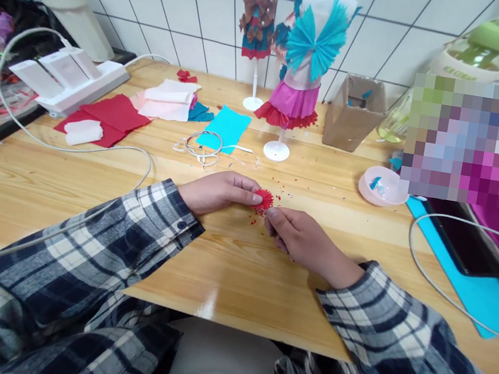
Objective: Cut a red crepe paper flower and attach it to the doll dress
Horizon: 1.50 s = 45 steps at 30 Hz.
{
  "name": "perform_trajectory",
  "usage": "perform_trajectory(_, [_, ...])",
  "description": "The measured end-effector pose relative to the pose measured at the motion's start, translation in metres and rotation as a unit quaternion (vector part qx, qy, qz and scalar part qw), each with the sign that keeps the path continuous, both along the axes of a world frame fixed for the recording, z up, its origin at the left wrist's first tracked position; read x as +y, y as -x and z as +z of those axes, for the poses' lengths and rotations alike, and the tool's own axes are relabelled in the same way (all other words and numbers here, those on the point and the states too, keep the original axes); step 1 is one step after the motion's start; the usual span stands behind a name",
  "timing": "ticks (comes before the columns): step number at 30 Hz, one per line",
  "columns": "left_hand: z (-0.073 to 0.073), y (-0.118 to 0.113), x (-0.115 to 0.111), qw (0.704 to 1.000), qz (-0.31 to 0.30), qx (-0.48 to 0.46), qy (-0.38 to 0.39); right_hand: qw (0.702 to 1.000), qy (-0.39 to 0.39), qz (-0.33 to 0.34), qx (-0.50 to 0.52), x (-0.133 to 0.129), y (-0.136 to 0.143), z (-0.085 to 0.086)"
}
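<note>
A small pleated red paper rosette (265, 200) lies on the wooden table (227, 266) between my two hands. My left hand (218, 191) pinches its left edge with thumb and fingertips. My right hand (300, 239) grips its lower right edge with closed fingers. Tiny red paper scraps (284, 194) are scattered around the rosette. Both arms wear plaid sleeves.
Behind stand a mannequin in a teal bow and pink-red skirt (303, 63) and a second dressed mannequin (258, 18). Nearby are a white ribbon (203, 148), teal paper (226, 128), red paper (112, 114), a pink bowl (381, 186), a cardboard box (355, 112), a phone (463, 243), and cables (94, 150).
</note>
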State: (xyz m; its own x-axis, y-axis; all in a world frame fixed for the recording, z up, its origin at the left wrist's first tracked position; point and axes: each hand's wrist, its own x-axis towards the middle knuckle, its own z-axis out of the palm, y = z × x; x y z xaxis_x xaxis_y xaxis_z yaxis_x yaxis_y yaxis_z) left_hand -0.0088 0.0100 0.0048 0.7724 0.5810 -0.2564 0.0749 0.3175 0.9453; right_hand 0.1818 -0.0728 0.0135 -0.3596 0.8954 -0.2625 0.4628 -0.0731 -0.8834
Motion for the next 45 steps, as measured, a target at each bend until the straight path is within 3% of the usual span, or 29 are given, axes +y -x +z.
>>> perform_trajectory(14, [0.0008,-0.0003,-0.0006,1.000,0.000,-0.002,-0.011,0.999,0.027,-0.016,0.012,-0.0011,-0.0001,0.0020])
perform_trajectory(28, [0.0012,-0.0016,-0.0014,0.999,0.037,0.012,0.009,0.998,-0.022,0.053,-0.022,0.0014,-0.0041,0.0002])
perform_trajectory(33, [-0.0026,-0.0012,-0.0013,0.998,0.063,0.009,0.004,1.000,0.025,0.001,-0.005,0.0002,-0.0045,0.0045])
perform_trajectory(38, [-0.0042,-0.0014,-0.0014,0.999,0.050,-0.001,-0.001,0.998,0.031,-0.060,0.015,-0.0003,-0.0019,0.0019])
perform_trajectory(45, [-0.0050,-0.0014,-0.0021,0.999,0.046,0.005,-0.001,0.998,0.023,-0.054,0.023,0.0005,0.0001,-0.0026])
